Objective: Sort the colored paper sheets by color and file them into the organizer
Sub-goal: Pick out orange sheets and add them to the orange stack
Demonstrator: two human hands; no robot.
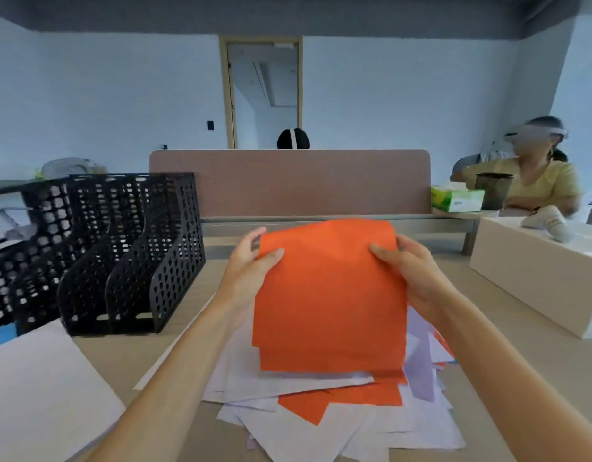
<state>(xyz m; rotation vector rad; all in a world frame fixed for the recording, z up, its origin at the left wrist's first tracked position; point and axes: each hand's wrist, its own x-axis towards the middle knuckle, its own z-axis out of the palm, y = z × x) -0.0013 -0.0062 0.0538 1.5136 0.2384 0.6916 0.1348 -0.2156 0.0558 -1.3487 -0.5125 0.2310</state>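
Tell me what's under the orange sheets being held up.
Under the orange sheets lies a messy pile of white, lilac and more orange paper. The pile's middle is covered.

The desk (pixel 514 341) holds a black organizer (pixel 121 255), loose sheets (pixel 321 425), a white stack (pixel 38 388) and a box (pixel 534 278).

In the centre of the frame, the orange sheets (pixel 329 295) hid part of the fingers of the left hand (pixel 251 265) and the right hand (pixel 411 275), and also the middle of the mixed pile (pixel 321 425) below. The number of held sheets could not be counted. The black organizer (pixel 98 255) was cut by the left edge and the white box (pixel 534 281) by the right edge. The person (pixel 538 168) at the upper right was blurred.
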